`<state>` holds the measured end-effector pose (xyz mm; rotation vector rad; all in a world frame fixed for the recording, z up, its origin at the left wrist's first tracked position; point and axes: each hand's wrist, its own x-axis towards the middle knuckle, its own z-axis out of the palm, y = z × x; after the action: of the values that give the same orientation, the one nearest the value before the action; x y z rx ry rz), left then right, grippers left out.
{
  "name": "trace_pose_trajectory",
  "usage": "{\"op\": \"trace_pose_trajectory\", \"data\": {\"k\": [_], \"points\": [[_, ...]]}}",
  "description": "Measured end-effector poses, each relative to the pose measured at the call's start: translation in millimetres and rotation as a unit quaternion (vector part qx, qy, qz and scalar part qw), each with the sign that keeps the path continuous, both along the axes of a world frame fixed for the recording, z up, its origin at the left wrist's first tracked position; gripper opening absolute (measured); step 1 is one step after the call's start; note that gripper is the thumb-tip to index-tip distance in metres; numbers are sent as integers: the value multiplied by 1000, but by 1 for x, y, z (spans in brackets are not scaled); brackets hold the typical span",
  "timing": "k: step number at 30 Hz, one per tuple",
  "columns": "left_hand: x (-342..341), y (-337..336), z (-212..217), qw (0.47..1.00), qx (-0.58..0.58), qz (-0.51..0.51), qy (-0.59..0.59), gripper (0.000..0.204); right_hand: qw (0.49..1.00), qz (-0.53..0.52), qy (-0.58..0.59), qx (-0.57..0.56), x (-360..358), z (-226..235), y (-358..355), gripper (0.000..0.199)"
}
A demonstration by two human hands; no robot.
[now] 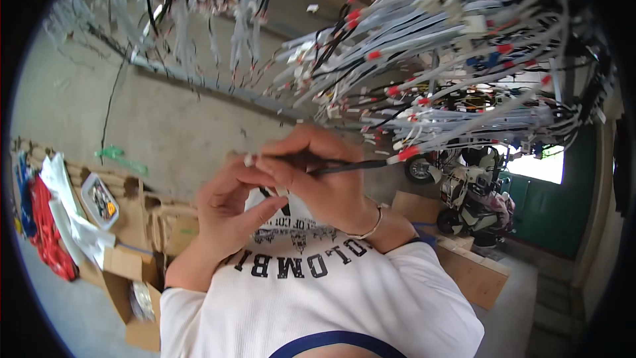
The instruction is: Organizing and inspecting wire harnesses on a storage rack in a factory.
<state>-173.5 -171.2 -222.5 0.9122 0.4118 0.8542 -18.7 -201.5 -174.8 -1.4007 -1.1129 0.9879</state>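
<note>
My right hand (328, 189) is closed on a black cable (354, 164) in front of my chest. From there the cable runs right to a red band (409, 153) and joins a grey sleeved cable of the hanging bundle. At the fingertips shows a small white connector (250, 160), pinched where both hands meet. My left hand (222, 205) is closed around the same cable end. Below the fingers, a second pale connector (281, 192) sits on a short black lead. The fingers partly hide how the leads join.
Many grey cables (457, 33) with red bands hang at upper right. More wires (192, 33) hang at upper left, near a metal rail (199, 81). A plastic tub (88, 189) and cardboard box (122, 265) stand left. Motor scooters (464, 189) are parked right, beyond a carton (474, 272).
</note>
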Motion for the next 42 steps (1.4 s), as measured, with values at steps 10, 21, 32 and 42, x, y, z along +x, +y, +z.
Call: {"op": "trace_pose_trajectory", "data": {"k": [10, 21, 32, 42], "points": [[87, 111, 45, 941, 320, 97, 46, 47, 959, -206, -182, -75, 137, 2, -82, 13], [190, 191, 59, 944, 219, -242, 43, 82, 930, -267, 34, 251, 154, -16, -15, 54], [184, 156, 70, 882, 389, 71, 256, 15, 955, -187, 122, 195, 170, -4, -38, 26], [135, 90, 100, 981, 164, -80, 72, 33, 965, -135, 53, 219, 177, -9, -37, 30]]}}
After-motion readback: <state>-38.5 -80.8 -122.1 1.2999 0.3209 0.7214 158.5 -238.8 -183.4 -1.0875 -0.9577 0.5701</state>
